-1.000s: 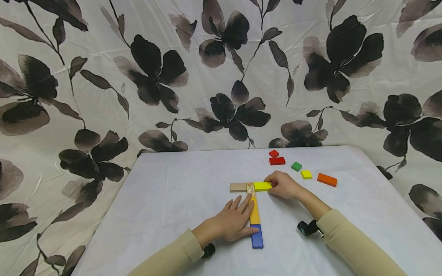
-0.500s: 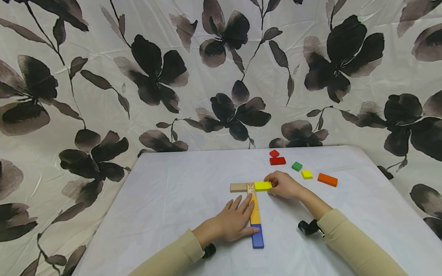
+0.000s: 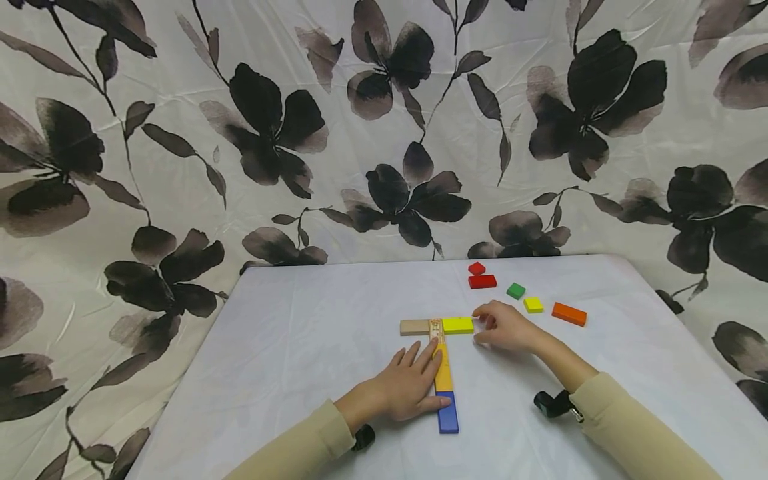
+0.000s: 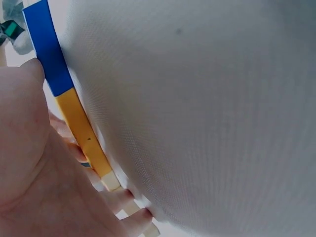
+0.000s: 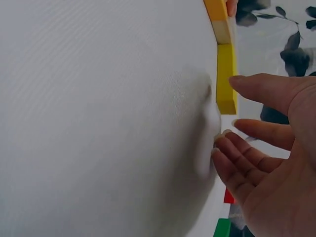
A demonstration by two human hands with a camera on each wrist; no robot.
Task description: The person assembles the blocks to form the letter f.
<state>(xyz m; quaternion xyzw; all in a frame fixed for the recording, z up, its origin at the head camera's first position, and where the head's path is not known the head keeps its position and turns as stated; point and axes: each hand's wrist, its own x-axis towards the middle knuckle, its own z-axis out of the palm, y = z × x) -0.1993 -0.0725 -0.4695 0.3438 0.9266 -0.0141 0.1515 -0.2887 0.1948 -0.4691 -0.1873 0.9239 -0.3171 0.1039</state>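
Yellow long block (image 3: 458, 325) sits just beside your loose right hand (image 3: 507, 327), which holds nothing. Nearer you than it, your spread left hand (image 3: 408, 387) touches one gold block (image 3: 444, 378) and one blue block (image 3: 448, 421). A bump or sideways push could make your line crooked. Left of it: one tan block (image 3: 413, 327), one printed piece (image 3: 436, 330). Past or right: two red blocks (image 3: 483, 281), one green block (image 3: 516, 290), one small yellow block (image 3: 533, 305), one orange block (image 3: 569, 314).

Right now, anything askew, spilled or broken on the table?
Nothing spilled or broken that I can see. The T of blocks looks neat, though the left hand covers part of its stem. The orange block and green block sit slanted, apart from the T, but look merely loose, not wrong.
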